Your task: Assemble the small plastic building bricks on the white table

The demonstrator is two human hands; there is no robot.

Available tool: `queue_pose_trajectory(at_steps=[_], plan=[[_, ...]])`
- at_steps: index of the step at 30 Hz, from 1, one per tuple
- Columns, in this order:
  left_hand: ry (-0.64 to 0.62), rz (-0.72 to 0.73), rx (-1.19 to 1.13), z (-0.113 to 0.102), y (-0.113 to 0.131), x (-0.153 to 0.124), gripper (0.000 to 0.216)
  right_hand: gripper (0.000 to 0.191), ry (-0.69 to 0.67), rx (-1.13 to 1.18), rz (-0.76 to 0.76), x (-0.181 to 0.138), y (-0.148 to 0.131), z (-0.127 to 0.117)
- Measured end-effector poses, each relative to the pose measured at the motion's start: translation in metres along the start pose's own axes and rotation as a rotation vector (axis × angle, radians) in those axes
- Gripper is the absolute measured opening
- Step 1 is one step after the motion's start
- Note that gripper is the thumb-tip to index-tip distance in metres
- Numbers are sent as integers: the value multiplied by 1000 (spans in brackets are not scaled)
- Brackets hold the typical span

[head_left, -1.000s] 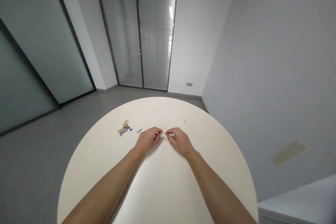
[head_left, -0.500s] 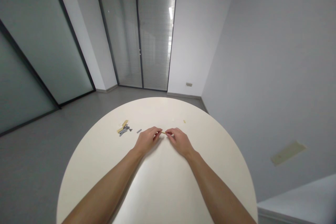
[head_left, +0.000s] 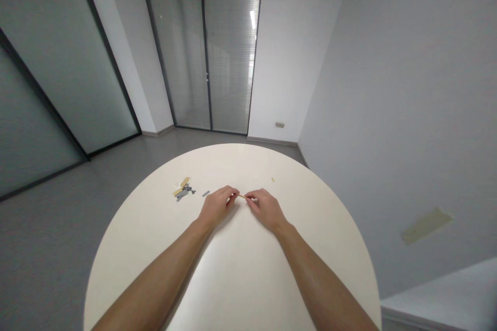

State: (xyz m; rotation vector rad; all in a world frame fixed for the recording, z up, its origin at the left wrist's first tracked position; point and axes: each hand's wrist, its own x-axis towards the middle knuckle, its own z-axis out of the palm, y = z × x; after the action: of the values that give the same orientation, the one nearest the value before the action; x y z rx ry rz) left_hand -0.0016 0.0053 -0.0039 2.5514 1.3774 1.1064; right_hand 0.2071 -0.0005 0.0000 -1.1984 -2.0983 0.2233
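Note:
A thin tan strip (head_left: 241, 196) spans the short gap between my two hands; its exact kind is too small to make out. My left hand (head_left: 218, 206) pinches its left end, fingertips closed. On the other end, the fingers of my right hand (head_left: 266, 209) are pressed together around it. Just left of my left hand, a small grey bar-shaped piece (head_left: 205, 193) lies on the white round table (head_left: 240, 264). The fingers cover both ends of the strip.
A loose pile of small grey, dark and tan pieces (head_left: 182, 192) lies at the table's left. Beyond my right hand is a tiny yellow piece (head_left: 273, 179), with a faint white piece (head_left: 256, 177) beside it. A wall (head_left: 407, 139) stands close on the right.
Hardly anything differs: both hands keep their places with the tan strip between them, and the strip appears slightly turned. The pieces on the table have not moved.

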Motion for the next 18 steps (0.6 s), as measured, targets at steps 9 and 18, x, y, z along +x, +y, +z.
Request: queue_pose_trajectory(at_steps=[9, 18], plan=[[1, -5, 2, -1, 1, -1, 16, 12, 33, -19, 31, 0, 2, 2], [3, -15, -8, -3, 3, 0, 15, 12, 23, 10, 34, -1, -2, -2]])
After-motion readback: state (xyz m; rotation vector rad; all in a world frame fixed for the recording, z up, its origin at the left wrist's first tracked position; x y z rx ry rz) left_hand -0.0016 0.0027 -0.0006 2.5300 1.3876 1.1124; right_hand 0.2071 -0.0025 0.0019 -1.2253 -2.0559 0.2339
